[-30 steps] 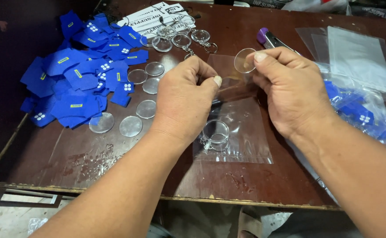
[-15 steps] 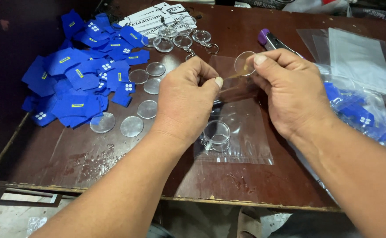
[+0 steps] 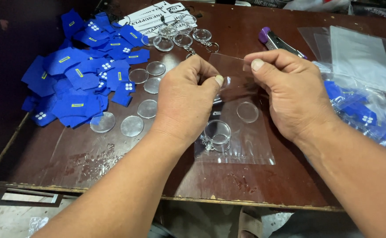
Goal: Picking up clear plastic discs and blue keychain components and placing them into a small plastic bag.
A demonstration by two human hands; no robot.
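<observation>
Over the middle of the dark worktop (image 3: 113, 167), the left hand (image 3: 186, 101) and right hand (image 3: 290, 94) hold a clear plastic bag (image 3: 241, 141) by its top edge, fingers of each pinched shut on the film; a clear disc (image 3: 247, 112) and a ringed clear case (image 3: 217, 132) lie inside. The mouth seems open, though glare blurs it. If the pinch slackens or the bag tips, the pieces could slide out among the loose discs (image 3: 132, 125) and blue tags (image 3: 76, 83).

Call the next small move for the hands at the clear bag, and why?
Probably let the bag's mouth go. Both the left hand and right hand pinch the top edge of the clear bag, while a clear disc and a ringed clear case appear to lie inside it.
</observation>
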